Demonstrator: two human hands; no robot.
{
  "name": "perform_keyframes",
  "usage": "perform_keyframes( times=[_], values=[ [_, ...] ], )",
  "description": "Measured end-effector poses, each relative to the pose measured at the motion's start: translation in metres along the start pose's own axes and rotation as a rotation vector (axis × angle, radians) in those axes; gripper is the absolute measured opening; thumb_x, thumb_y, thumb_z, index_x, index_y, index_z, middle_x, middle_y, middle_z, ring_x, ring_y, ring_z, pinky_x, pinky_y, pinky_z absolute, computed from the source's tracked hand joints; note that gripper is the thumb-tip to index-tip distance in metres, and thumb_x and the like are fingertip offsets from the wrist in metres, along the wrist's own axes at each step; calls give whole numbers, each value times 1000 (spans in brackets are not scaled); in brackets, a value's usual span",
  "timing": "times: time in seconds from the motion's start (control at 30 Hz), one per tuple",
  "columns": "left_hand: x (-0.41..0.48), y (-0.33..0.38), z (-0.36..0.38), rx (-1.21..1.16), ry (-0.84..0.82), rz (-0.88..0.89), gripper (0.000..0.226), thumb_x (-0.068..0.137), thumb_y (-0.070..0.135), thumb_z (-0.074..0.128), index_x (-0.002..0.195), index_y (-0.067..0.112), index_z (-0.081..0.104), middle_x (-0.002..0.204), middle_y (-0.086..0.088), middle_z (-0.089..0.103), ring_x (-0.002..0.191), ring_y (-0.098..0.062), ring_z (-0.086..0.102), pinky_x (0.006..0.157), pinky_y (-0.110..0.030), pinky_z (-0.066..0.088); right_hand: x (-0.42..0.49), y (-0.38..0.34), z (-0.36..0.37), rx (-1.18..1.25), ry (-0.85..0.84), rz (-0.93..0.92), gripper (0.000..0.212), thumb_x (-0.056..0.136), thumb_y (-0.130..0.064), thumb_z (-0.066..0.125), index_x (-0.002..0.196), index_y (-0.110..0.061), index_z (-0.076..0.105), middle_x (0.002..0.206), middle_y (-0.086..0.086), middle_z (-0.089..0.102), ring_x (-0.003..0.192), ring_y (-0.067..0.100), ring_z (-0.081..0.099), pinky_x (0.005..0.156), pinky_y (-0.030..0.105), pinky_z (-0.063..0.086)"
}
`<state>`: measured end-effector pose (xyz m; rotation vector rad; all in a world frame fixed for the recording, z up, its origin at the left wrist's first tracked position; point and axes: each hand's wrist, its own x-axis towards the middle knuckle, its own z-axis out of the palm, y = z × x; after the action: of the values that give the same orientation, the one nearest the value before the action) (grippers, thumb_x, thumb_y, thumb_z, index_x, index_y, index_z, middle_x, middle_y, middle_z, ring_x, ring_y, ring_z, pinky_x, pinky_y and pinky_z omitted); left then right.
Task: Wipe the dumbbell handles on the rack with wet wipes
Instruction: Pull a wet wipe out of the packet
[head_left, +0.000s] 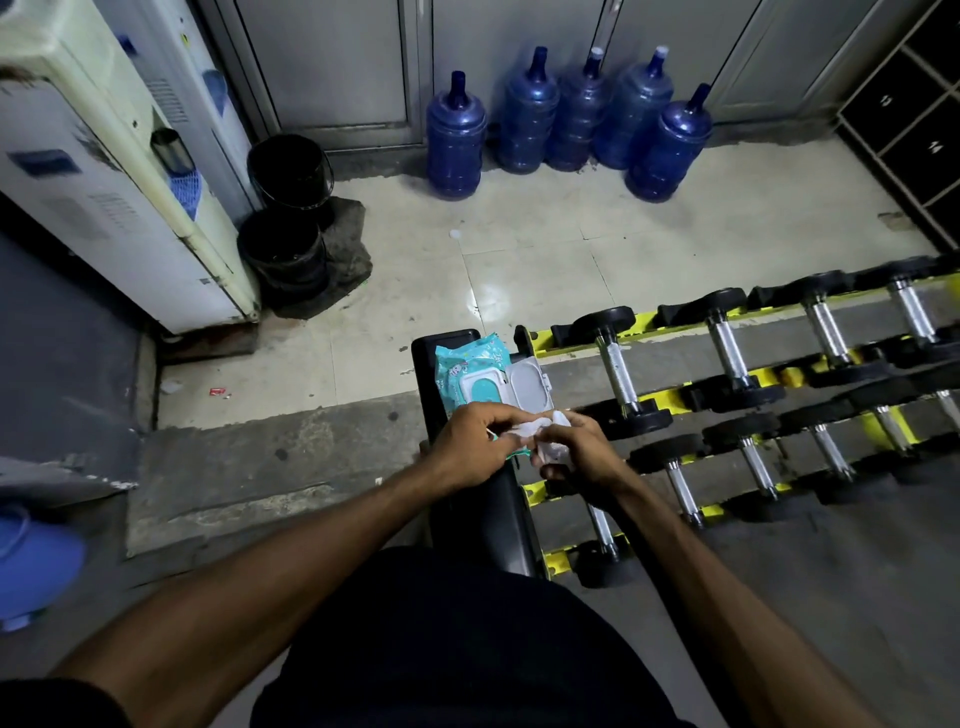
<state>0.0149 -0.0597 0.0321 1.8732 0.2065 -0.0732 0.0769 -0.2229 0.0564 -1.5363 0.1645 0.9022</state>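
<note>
Watching through the head view, I saw both hands meet at the middle of the frame over one crumpled white wet wipe (532, 430). The left hand (470, 449) had its fingers curled in and pinched one end of it. The right hand (584, 457) was curled round the other end, bunching it against the palm. Neither had a finger to spare.

The pack of wet wipes (465, 371) lay just beside the hands at twelve o'clock, on the end of a black padded table (427, 349), with its lid (530, 387) flipped open toward three o'clock. I could not tell whether the wipe was fully clear of the opening. The dumbbell handles (618, 371) ran from one o'clock round to three o'clock of the hands, resting untouched in tiers on the yellow rack (545, 347).

I judged the trouble would come from the wipe itself. If it went to the chrome as a wad, only a small patch would touch and the handle would be half cleaned. If a tail was caught in the pack, a pull toward three o'clock could drag out a second wipe or tug the pack off the table end to the floor. The open lid would also let the remaining wipes dry out.
</note>
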Motion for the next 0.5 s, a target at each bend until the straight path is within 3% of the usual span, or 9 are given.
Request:
perform_keyframes(
  times=[0.07, 0.17, 0.27, 0.37, 0.5],
  values=[
    [-4, -1, 9, -17, 136, -77, 16, 84, 23, 79, 99, 22, 80, 94, 14, 76, 88, -4, 70, 85, -38, 58, -9, 3, 0, 164, -4, 68, 16, 87, -11, 51, 96, -8, 64, 80, 12, 66, 61, 21, 57, 51, 22, 39],
    [-9, -5, 18, 105, 229, -154, 12, 79, 29, 81, 92, 30, 80, 90, 18, 75, 82, -4, 68, 79, -36, 58, -16, 7, -1, 447, -33, 138, 29, 82, -25, 46, 95, -4, 59, 94, 18, 65, 74, 26, 56, 62, 30, 37],
    [-19, -5, 26, 192, 269, -177, 17, 72, 43, 81, 88, 40, 76, 91, 20, 69, 82, -4, 65, 74, -35, 57, -18, 13, -3, 634, 45, 189, 33, 92, -25, 34, 99, 0, 54, 94, 21, 68, 83, 33, 58, 73, 38, 43],
    [-27, -2, 36, 159, 200, -176, 22, 70, 39, 85, 91, 34, 79, 93, 15, 70, 83, -5, 65, 79, -37, 57, -28, 16, -3, 732, -8, 214, 40, 93, -28, 38, 102, 7, 55, 95, 27, 70, 85, 37, 64, 78, 41, 48],
    [-47, 13, 52, 220, 1, -99, 50, 60, 57, 82, 102, 30, 78, 90, 11, 69, 80, -6, 65, 76, -32, 55, -44, 26, -9, 728, -125, 247, 72, 102, -54, 28, 115, 12, 57, 109, 28, 68, 90, 35, 71, 82, 41, 55]
  ],
)
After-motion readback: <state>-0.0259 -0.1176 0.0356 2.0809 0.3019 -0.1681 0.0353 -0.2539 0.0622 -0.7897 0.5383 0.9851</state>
